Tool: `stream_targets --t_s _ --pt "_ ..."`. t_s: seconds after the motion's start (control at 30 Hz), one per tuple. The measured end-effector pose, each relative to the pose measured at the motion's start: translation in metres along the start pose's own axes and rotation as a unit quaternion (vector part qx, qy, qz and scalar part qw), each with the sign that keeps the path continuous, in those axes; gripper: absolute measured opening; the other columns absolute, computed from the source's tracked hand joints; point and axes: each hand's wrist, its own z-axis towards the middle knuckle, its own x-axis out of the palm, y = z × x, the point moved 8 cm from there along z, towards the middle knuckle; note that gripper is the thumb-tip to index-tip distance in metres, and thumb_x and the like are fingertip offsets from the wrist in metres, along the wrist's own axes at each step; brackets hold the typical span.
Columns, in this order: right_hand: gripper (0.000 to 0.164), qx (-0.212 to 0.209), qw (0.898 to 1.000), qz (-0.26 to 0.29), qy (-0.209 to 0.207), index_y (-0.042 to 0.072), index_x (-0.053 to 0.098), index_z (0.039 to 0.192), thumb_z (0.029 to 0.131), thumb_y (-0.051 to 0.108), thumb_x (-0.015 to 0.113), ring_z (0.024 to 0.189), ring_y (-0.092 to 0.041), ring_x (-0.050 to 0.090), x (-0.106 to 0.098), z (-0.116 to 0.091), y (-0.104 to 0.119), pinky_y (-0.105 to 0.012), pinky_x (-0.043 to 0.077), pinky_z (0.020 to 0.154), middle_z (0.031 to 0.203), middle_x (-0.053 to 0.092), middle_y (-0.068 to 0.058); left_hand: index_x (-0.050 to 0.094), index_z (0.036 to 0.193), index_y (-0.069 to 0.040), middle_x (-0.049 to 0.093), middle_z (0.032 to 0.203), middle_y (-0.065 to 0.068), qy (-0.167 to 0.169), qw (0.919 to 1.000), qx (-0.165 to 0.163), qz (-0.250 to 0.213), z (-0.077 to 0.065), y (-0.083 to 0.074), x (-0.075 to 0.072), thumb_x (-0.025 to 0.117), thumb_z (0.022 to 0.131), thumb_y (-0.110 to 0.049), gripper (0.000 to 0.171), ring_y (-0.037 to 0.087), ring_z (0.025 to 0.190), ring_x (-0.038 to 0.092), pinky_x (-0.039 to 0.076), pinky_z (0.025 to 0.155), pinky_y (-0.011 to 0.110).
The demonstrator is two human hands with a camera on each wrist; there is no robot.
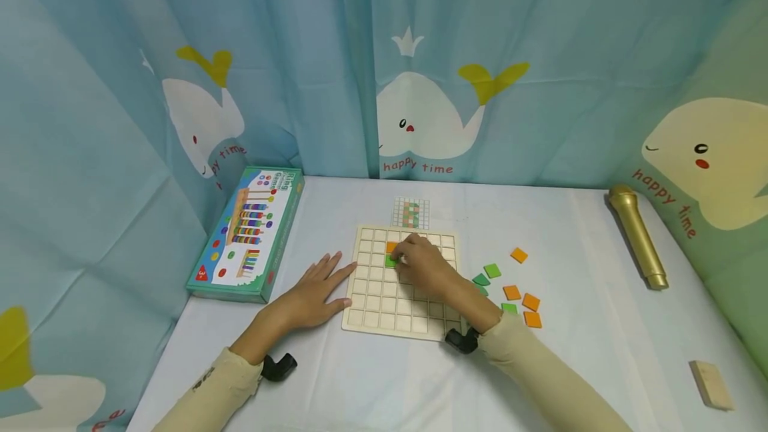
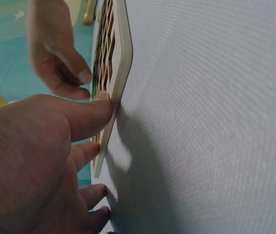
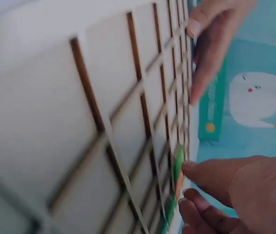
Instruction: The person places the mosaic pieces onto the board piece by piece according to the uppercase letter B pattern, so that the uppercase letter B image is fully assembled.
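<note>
A pale wooden grid board (image 1: 374, 302) lies on the white table. An orange tile (image 1: 392, 247) and a green tile (image 1: 391, 261) sit in its upper middle squares. My right hand (image 1: 426, 267) reaches over the board, thumb and curled fingers pinching at the green tile (image 3: 178, 160); the hand partly covers the tile in the head view. In the right wrist view, a darker green piece (image 3: 169, 210) shows by the fingertips. My left hand (image 1: 313, 293) lies spread beside the board, thumb and a finger touching its left edge.
Loose orange tiles (image 1: 531, 301) and green tiles (image 1: 492, 271) lie right of the board. A pattern card (image 1: 411, 213) touches the board's far side. At left lies a boxed ring game (image 1: 246, 235). A gold microphone (image 1: 638, 239) and a wooden block (image 1: 711, 385) lie at right.
</note>
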Motion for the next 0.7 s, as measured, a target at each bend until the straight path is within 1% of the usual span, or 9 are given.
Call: stream_targets --t_s 0.07,0.13,0.2,0.3,0.4,0.53,0.6,0.7 --pt "0.019 0.013 1.000 0.016 0.001 0.003 0.072 0.117 0.099 0.007 0.074 0.107 -0.029 0.061 -0.009 -0.003 -0.009 -0.046 0.054 0.091 0.118 0.063 -0.012 0.027 0.169 -0.021 0.010 0.177 0.019 -0.001 1.0000 0.000 0.001 0.000 0.000 0.000 0.057 0.109 -0.040 0.070 0.043 0.163 0.005 0.011 0.129 0.064" --pt "0.021 0.023 0.999 0.029 -0.011 0.000 0.070 0.120 0.100 0.006 0.072 0.108 -0.033 0.062 -0.021 -0.008 -0.021 -0.049 0.055 0.093 0.119 0.063 -0.015 0.027 0.169 -0.021 0.010 0.177 0.019 -0.001 1.0000 -0.002 0.002 0.000 -0.001 0.000 0.057 0.109 -0.040 0.070 0.043 0.163 0.005 0.012 0.130 0.063" --pt "0.023 0.042 0.998 0.038 -0.026 -0.002 0.069 0.123 0.101 0.006 0.069 0.110 -0.036 0.062 -0.035 -0.015 -0.037 -0.052 0.055 0.095 0.120 0.063 -0.019 0.027 0.169 -0.021 0.010 0.177 0.019 -0.001 1.0000 -0.003 0.000 0.000 -0.001 0.000 0.057 0.109 -0.040 0.070 0.043 0.163 0.005 0.012 0.130 0.063" --pt "0.027 0.077 0.994 0.051 -0.055 -0.005 0.065 0.129 0.103 0.006 0.066 0.114 -0.041 0.061 -0.056 -0.032 -0.065 -0.057 0.053 0.099 0.124 0.062 -0.024 0.028 0.169 -0.021 0.010 0.177 0.019 0.001 1.0000 -0.006 0.001 0.000 -0.001 0.000 0.057 0.109 -0.040 0.070 0.043 0.163 0.005 0.012 0.130 0.063" --pt "0.033 0.130 0.986 0.068 -0.082 -0.007 0.060 0.135 0.105 0.008 0.063 0.120 -0.044 0.058 -0.077 -0.052 -0.095 -0.060 0.049 0.105 0.130 0.059 -0.028 0.028 0.169 -0.021 0.010 0.177 0.019 0.000 1.0000 -0.008 0.005 0.000 0.000 0.001 0.058 0.109 -0.040 0.070 0.043 0.163 0.006 0.012 0.130 0.063" --pt "0.044 0.201 0.969 0.095 -0.107 -0.009 0.051 0.143 0.107 0.013 0.062 0.128 -0.049 0.054 -0.097 -0.079 -0.134 -0.062 0.046 0.110 0.138 0.054 -0.033 0.028 0.169 -0.021 0.010 0.177 0.018 0.001 0.9999 -0.010 0.007 0.000 0.001 0.001 0.058 0.109 -0.040 0.070 0.042 0.163 0.006 0.012 0.130 0.062" --pt "0.050 0.233 0.962 0.099 -0.106 -0.011 0.047 0.146 0.107 0.017 0.061 0.131 -0.052 0.050 -0.103 -0.092 -0.151 -0.064 0.045 0.111 0.142 0.049 -0.036 0.028 0.169 -0.021 0.010 0.177 0.018 0.001 1.0000 -0.009 0.002 0.000 0.000 0.001 0.058 0.108 -0.040 0.070 0.043 0.163 0.005 0.012 0.130 0.062" --pt "0.057 0.278 0.953 0.086 -0.084 -0.013 0.043 0.147 0.106 0.020 0.062 0.133 -0.055 0.045 -0.105 -0.108 -0.172 -0.068 0.043 0.110 0.145 0.042 -0.040 0.029 0.169 -0.021 0.011 0.177 0.019 -0.001 1.0000 -0.007 -0.002 0.000 -0.001 0.000 0.059 0.108 -0.039 0.070 0.043 0.163 0.005 0.012 0.130 0.063"
